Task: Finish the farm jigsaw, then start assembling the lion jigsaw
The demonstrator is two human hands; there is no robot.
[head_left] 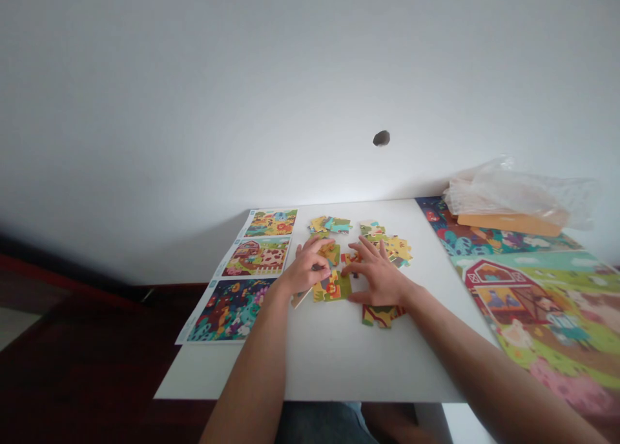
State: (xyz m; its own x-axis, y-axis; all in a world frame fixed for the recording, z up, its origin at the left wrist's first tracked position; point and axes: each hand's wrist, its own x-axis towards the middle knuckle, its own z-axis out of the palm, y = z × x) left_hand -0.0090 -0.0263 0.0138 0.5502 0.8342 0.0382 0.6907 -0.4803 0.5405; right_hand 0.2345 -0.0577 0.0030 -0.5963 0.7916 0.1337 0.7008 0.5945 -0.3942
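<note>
Colourful jigsaw pieces lie on a white table (314, 353). My left hand (306, 265) is curled, its fingers pressed on a joined cluster of yellow-green pieces (334, 288) in the middle. My right hand (378, 275) lies flat with fingers spread, touching the same cluster from the right, near a small orange piece (347, 258). A separate piece (380, 315) sits just under my right wrist. Loose pieces (330, 224) and a second heap of them (394, 245) lie farther back.
A reference sheet with three printed pictures (242, 273) lies along the table's left side. A large finished farm puzzle with a red barn (527, 289) fills the right. A crumpled plastic bag over an orange box (513, 202) sits at the back right. A white wall stands behind.
</note>
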